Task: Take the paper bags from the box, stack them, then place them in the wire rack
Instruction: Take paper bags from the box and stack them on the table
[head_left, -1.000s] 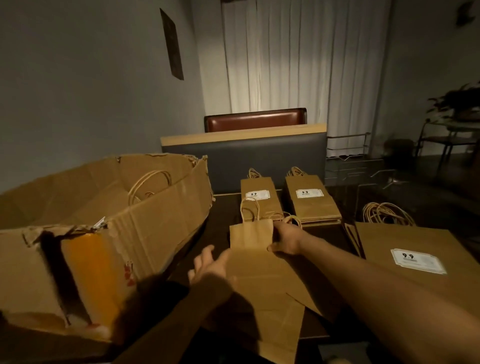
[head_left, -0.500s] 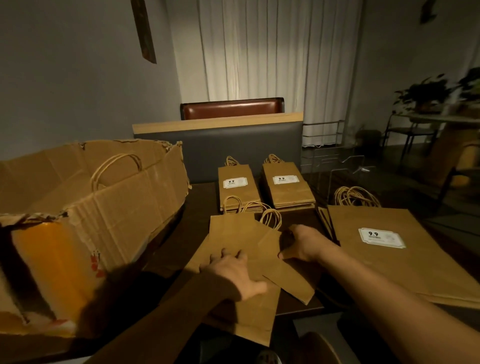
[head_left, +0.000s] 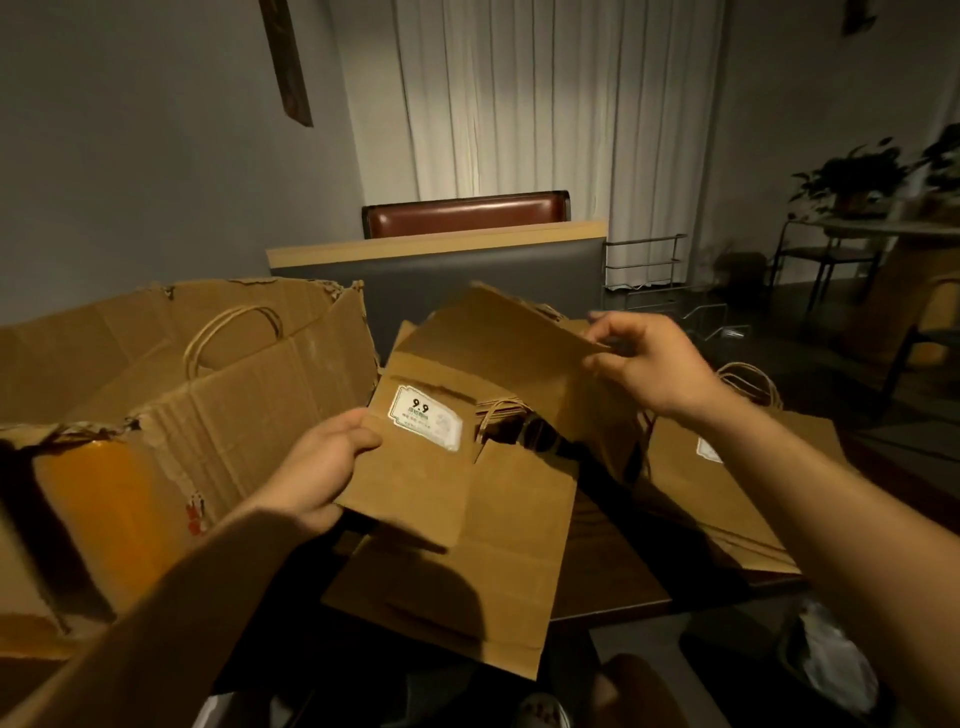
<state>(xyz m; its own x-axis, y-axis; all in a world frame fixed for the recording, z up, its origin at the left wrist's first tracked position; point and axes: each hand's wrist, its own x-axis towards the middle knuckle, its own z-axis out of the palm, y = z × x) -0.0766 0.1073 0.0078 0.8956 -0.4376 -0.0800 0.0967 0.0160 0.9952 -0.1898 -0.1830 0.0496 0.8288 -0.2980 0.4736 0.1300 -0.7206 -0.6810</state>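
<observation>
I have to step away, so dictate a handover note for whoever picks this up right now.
Left hand grips the labelled bag by its left edge. Right hand pinches a second bag by its upper edge; both are lifted above the table.
One more bag lies flat below them; a big stack sits to the right.
The box on the left shows at least one bag handle inside.
Left: empty the box, stack everything, load the wire rack behind.

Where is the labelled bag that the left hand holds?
Head view, centre: the labelled bag is raised above the table, right of the box, held by the left hand.
</observation>
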